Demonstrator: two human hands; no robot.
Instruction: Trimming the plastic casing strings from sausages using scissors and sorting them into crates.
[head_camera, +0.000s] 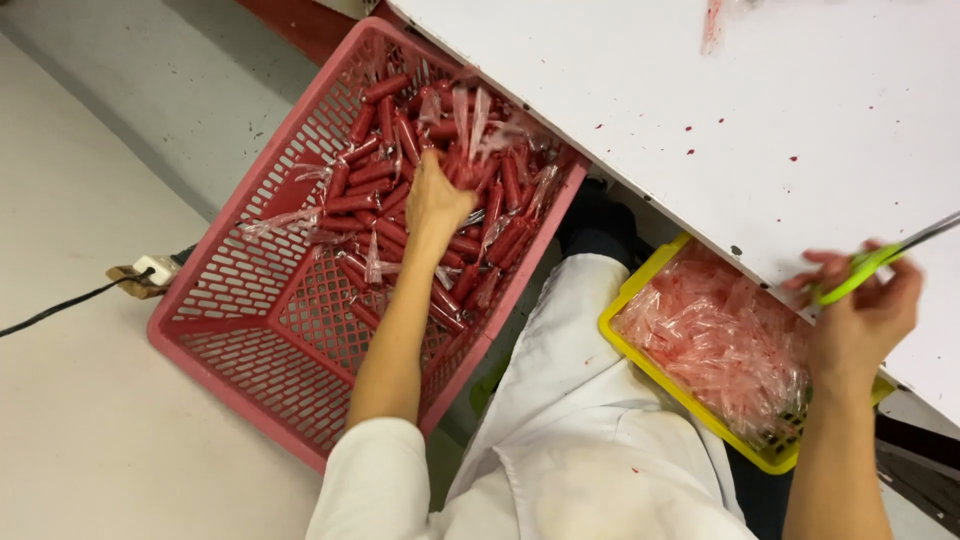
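Note:
My left hand (437, 197) reaches down into a pink plastic basket (235, 290) on the floor, its fingers buried in a heap of red sausages in clear wrappers (385, 175). Whether it grips one is hidden. My right hand (862, 300) is at the edge of a white table (700, 100) and holds scissors with green handles (880, 256), blades pointing up and right. Below that hand sits a yellow basket (625, 300) full of empty clear wrappers stained red (725, 340).
A white power strip with a black cable (150, 270) lies on the pale floor left of the pink basket. Red specks dot the table, and a scrap of wrapper (712, 25) lies near its far edge. My white coat (570, 420) fills the bottom centre.

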